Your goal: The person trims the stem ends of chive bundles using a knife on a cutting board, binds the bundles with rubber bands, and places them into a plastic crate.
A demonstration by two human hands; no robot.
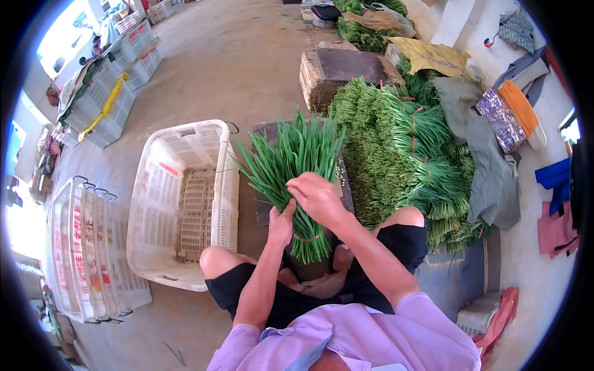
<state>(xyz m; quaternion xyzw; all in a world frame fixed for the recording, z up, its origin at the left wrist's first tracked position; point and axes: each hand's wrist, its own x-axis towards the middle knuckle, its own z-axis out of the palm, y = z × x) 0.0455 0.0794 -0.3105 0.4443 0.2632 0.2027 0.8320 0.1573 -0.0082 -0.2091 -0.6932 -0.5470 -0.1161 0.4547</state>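
A bundle of garlic chives (297, 148) stands between my knees, leaf tips fanned away from me and cut ends toward me. A thin reddish band (308, 238) circles it near the cut ends. My left hand (282, 224) is wrapped round the left side of the bundle. Over the leaves, my right hand (317, 193) is closed in a pinch; whatever its fingertips hold, if anything, is too small to make out. Below the leaves is a dark flat board (265, 213), partly hidden.
Left of me stands a white plastic crate (139, 210), with stacked crates (93, 253) beyond it. On my right is a large pile of chive bundles (383, 148), partly covered by grey cloth (489, 167). A worn box (322, 80) sits ahead on the concrete floor (235, 62).
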